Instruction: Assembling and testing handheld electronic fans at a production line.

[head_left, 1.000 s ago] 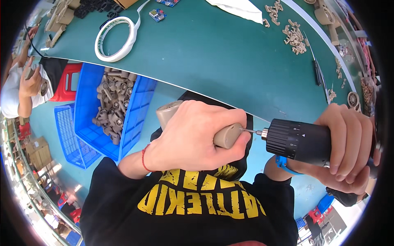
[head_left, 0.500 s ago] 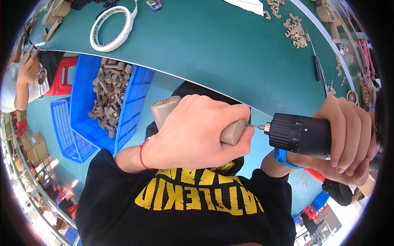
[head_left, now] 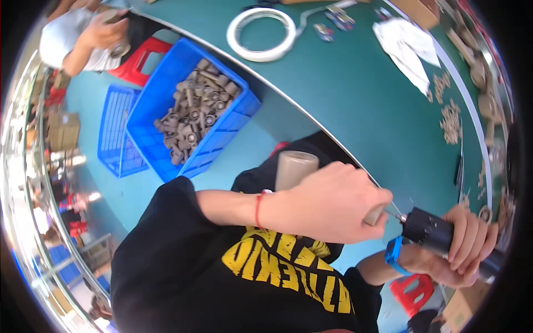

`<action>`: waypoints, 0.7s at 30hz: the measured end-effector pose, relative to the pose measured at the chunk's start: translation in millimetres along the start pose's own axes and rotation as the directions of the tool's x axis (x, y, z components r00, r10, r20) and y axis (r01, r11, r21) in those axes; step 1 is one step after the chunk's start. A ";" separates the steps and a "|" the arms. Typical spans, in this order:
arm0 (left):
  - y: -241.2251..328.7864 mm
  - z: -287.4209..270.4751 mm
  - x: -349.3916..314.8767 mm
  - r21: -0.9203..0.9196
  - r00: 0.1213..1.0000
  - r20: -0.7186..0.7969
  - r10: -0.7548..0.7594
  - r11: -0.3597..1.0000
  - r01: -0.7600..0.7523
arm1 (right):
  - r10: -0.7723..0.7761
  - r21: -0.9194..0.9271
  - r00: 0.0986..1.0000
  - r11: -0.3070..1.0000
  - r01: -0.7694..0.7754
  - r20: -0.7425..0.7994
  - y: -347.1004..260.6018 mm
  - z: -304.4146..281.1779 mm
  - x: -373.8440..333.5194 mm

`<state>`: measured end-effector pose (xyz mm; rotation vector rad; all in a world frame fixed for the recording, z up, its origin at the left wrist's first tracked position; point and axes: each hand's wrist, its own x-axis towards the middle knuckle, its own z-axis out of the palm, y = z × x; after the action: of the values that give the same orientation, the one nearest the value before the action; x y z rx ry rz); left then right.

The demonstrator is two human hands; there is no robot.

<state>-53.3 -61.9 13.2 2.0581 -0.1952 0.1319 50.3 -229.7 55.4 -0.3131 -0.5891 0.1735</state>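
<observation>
The left hand (head_left: 333,202) was closed around a tan cylindrical part (head_left: 294,169), held in front of the chest below the green table (head_left: 355,105). The right hand (head_left: 463,250) gripped a black power drill (head_left: 430,230), its bit touching the part's end.

The desk (head_left: 355,94) runs across the far side, its edge just beyond the hands. On it lie a ring-shaped hoop (head_left: 261,33) toward the left, a cloth (head_left: 408,50) to the right of that, and small parts (head_left: 449,111) scattered further right. Below the desk edge, to the left, a crate (head_left: 233,125) stands on the floor, filled with cylindrical pieces (head_left: 194,119); a flat basket (head_left: 114,133) sits just beside it on its left, and a stool (head_left: 141,58) behind it. Another stool (head_left: 411,291) stands under the right hand (head_left: 466,250).
</observation>
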 end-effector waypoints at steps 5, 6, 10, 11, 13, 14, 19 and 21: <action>1.7 3.1 -4.4 -0.076 0.999 -0.031 -0.014 0.997 0.011 | -0.018 0.010 0.991 1.000 0.020 -0.132 -0.7 20.3 -2.6; 1.9 1.3 -6.4 -0.126 0.999 0.037 -0.039 0.991 0.043 | -0.026 0.051 0.990 0.998 0.033 -0.135 -5.5 18.1 -2.9; -5.0 5.9 -12.4 -0.299 0.995 0.066 -0.075 0.950 0.092 | 0.015 -0.249 1.000 0.968 -0.014 0.004 -57.4 2.1 -1.2; 4.1 -1.5 -33.7 -0.287 0.997 -0.008 -0.074 0.956 0.069 | -0.003 -0.371 1.000 0.929 0.008 0.012 -65.6 16.0 -3.0; 0.2 -4.1 -37.5 -0.356 0.997 0.020 -0.071 0.931 0.073 | -0.048 -0.521 0.999 0.853 0.027 -0.027 -107.7 3.3 -2.3; -1.3 -2.0 -37.7 -0.365 0.997 0.020 -0.071 0.928 0.073 | -0.096 -0.712 0.993 0.702 0.017 -0.071 -129.6 -2.1 -0.1; -2.7 -3.8 -31.3 -0.557 0.997 -0.078 -0.009 0.830 -0.036 | -0.314 -0.673 0.905 -0.605 -0.425 -0.288 -278.1 -90.8 45.6; -0.4 -8.1 -32.2 -0.574 0.995 -0.091 0.041 0.814 -0.086 | -0.364 -0.548 0.889 -0.700 -0.459 -0.279 -319.6 -125.0 60.9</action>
<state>-84.9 -51.9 11.1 1.4319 -0.2258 0.1668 194.2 -544.4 96.6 -2.6451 0.1458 -0.5610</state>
